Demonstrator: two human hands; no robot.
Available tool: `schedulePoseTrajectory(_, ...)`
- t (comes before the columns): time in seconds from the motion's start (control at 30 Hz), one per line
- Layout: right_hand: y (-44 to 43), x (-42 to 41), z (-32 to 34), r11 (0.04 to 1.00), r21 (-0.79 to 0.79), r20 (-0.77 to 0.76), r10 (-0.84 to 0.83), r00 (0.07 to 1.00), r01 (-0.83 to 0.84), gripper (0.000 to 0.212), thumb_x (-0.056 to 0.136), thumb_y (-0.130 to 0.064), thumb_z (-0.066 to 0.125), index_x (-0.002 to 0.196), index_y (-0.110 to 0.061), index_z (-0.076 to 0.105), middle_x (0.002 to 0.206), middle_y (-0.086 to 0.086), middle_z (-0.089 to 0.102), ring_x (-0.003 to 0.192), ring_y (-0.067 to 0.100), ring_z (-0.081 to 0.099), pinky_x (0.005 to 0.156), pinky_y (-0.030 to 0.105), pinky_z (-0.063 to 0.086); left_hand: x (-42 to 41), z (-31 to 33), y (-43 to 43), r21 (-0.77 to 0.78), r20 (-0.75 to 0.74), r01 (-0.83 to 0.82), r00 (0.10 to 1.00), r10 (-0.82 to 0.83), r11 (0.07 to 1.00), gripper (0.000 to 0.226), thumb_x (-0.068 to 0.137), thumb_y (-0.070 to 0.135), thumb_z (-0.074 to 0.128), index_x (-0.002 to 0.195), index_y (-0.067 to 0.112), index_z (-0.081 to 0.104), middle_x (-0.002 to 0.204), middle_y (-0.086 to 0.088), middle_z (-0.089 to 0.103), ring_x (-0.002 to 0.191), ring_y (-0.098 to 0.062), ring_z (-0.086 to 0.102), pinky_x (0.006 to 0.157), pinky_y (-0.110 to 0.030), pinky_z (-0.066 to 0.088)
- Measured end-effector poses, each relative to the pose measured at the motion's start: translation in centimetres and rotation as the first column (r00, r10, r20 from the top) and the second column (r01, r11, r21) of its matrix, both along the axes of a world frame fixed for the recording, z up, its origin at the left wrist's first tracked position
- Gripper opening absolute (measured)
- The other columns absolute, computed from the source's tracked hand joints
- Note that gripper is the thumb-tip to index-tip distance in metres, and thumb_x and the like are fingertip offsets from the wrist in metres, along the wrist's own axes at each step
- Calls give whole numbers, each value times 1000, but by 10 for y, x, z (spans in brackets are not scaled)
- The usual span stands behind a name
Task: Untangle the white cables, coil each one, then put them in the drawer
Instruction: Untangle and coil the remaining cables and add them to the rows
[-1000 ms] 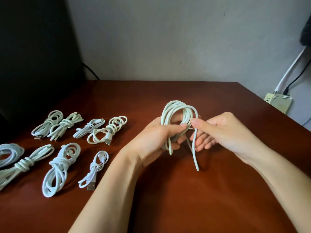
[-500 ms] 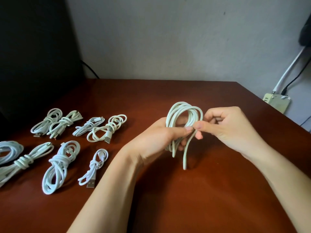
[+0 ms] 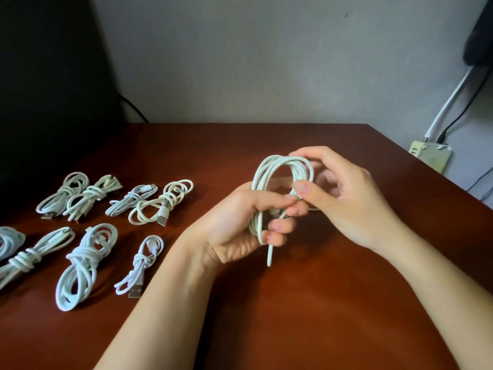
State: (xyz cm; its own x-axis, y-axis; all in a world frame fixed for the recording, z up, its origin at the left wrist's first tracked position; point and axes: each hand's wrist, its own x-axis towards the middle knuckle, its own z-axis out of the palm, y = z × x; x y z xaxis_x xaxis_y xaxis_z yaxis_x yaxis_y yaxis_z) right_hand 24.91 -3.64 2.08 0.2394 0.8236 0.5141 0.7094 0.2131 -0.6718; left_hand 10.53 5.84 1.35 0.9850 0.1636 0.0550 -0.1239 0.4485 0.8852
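Both forearms raised over table [image 3: 266, 329]: left hand [image 3: 240, 222] fisted round coil [image 3: 280, 172], right hand [image 3: 344, 198] curled, pinching its strands.

white cable [image 3: 260, 177] looped upright at centre, end hanging toward 6 o'clock, tied white coils [image 3: 85, 260] flat at 9 o'clock

This looks like a plain home room used as a work corner. A reddish-brown wooden desk [image 3: 293, 311] stands against a bare, scuffed painted wall [image 3: 240, 62]. A taped-up power strip [image 3: 430, 156] with cords plugged in hangs past the desk's right edge.
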Motion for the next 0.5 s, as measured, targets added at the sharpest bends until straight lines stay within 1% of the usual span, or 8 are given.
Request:
schedulePoseTrajectory(0.03, 0, -2, 0, 999, 26, 58, -21, 998, 19, 29, 81, -52, 54, 108, -43, 57, 99, -11, 60, 82, 14, 61, 69, 24, 51, 0, 0, -1, 13, -12, 15, 1000, -15, 1000, 19, 84, 2, 45, 93, 10, 59, 68, -2, 45, 49, -5, 34, 38, -13, 29)
schedulePoseTrajectory(0.1, -1, -6, -1, 996, 82, 96, -29, 995, 21, 27, 88, -48, 48, 107, -34, 60, 94, -9, 58, 77, 13, 60, 65, 16, 46, 1, -1, -5, 72, -68, 60, 996, -55, 996, 20, 82, 0, 46, 101, 8, 51, 67, -3, 45, 48, -5, 34, 38, -13, 28)
schedulePoseTrajectory(0.17, -2, -8, 0, 994, 111, 107, -20, 994, 8, 27, 93, -42, 47, 96, -22, 64, 80, -7, 60, 70, 7, 60, 61, 11, 41, 3, -2, -9, 120, -113, 104, 989, -91, 987, 19, 82, 0, 47, 97, 10, 46, 66, -2, 47, 48, -5, 35, 39, -13, 30)
schedulePoseTrajectory(0.23, -4, -7, 1, 997, 70, 103, 7, 995, -14, 26, 95, -38, 47, 86, -19, 62, 67, -11, 59, 64, -2, 59, 58, 6, 37, 4, -1, -12, 136, -137, 119, 986, -101, 984, 15, 82, -1, 47, 93, 9, 46, 66, -2, 49, 49, -5, 37, 39, -13, 32)
schedulePoseTrajectory(0.27, -4, -6, 2, 999, 39, 120, 18, 993, -23, 26, 95, -39, 45, 83, -21, 59, 64, -13, 57, 63, -3, 58, 58, 6, 36, 5, -1, -13, 142, -146, 121, 984, -101, 982, 15, 81, -1, 48, 94, 8, 46, 66, -2, 49, 49, -5, 37, 39, -13, 32)
schedulePoseTrajectory(0.33, -5, -4, 4, 1000, 0, 177, 29, 984, -29, 26, 94, -44, 39, 80, -27, 54, 67, -14, 57, 60, 1, 55, 56, 7, 36, 6, -1, -15, 142, -155, 136, 981, -114, 980, 26, 81, -2, 47, 103, 9, 45, 66, -4, 48, 50, -6, 38, 40, -13, 32)
schedulePoseTrajectory(0.4, -6, -4, 5, 999, 4, 182, 35, 983, -36, 24, 93, -44, 39, 77, -31, 51, 65, -15, 55, 58, 3, 53, 54, 8, 35, 8, -2, -17, 108, -154, 169, 976, -152, 980, 37, 81, -5, 44, 112, 13, 41, 66, -5, 46, 50, -6, 37, 40, -13, 31)
schedulePoseTrajectory(0.5, -7, -5, 6, 997, 61, 108, 50, 993, -57, 27, 91, -39, 45, 74, -21, 55, 61, -7, 54, 53, 4, 52, 53, 9, 35, 8, -1, -18, 67, -142, 222, 967, -211, 973, 42, 80, -6, 42, 116, 16, 38, 66, -4, 45, 50, -5, 37, 41, -13, 31)
